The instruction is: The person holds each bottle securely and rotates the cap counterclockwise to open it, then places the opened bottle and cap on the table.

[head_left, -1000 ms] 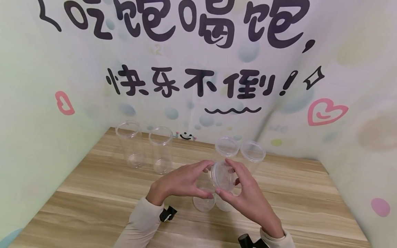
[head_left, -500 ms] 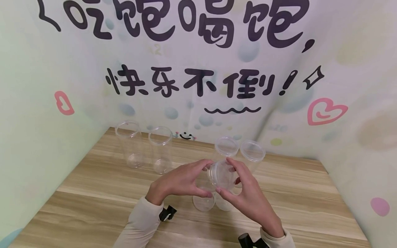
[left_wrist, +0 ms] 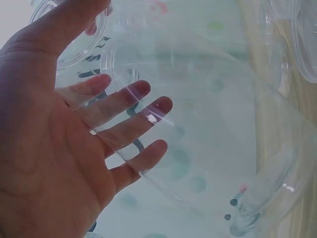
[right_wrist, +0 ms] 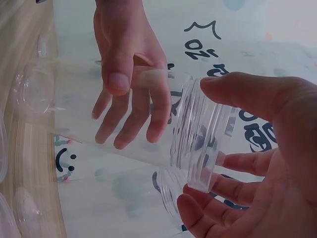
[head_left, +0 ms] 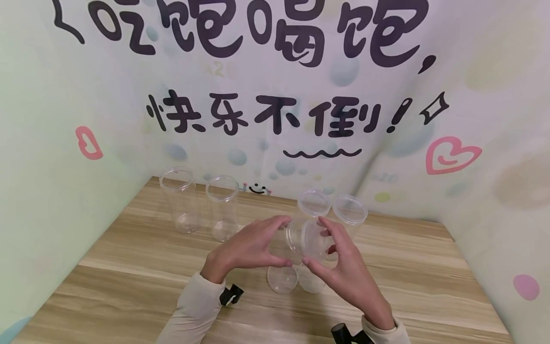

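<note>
My left hand grips a clear plastic jar round its body, thumb on one side and fingers on the other. The jar is tilted over, its threaded mouth toward my right hand. Between the thumb and fingers of that hand is a clear round lid, held by its edge. In the head view the lid stands just off the jar's rim, the two facing each other. On the table below lie two more clear discs like lids, a left one and a right one partly behind my right hand.
Two uncapped clear jars, a far-left one and its neighbour, stand at the back left of the wooden table. Two lidded jars stand close together at the back right, near the printed wall cloth.
The lid has turned and shifted slightly right, so a gap now shows between it and the jar's mouth. My left hand has moved only a little.
</note>
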Available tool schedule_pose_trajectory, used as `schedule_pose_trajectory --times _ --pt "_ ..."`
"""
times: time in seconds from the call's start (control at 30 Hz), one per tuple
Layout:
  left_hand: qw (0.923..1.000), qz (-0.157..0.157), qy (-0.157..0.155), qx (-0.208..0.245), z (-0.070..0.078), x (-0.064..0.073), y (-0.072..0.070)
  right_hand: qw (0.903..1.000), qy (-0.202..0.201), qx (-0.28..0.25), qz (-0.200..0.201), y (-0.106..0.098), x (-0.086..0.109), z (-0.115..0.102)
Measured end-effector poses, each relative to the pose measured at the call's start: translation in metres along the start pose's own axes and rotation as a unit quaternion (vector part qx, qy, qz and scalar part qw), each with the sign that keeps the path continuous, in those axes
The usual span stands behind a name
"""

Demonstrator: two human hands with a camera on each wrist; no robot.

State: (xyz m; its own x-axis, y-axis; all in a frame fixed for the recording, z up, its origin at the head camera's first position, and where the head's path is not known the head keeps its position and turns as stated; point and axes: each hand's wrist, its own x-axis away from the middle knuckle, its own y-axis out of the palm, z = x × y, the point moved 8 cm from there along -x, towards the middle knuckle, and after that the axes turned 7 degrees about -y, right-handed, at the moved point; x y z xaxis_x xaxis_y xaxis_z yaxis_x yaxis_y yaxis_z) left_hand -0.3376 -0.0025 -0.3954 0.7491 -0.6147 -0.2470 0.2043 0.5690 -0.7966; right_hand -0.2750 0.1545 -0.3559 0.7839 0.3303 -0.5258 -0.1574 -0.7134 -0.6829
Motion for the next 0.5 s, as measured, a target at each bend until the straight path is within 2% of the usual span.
schedule_pose_trajectory --times 0.23,0.5 --pt "0.9994 0.024 -0.022 -0.008 -0.008 -0.001 -0.002 1.0 -0.003 -0.005 0.005 -0.001 0.0 0.0" --pt "0.9988 0.034 -0.036 -0.002 -0.013 -0.002 -0.005 1.0 -0.001 0.006 0.002 -0.002 0.0 0.002"
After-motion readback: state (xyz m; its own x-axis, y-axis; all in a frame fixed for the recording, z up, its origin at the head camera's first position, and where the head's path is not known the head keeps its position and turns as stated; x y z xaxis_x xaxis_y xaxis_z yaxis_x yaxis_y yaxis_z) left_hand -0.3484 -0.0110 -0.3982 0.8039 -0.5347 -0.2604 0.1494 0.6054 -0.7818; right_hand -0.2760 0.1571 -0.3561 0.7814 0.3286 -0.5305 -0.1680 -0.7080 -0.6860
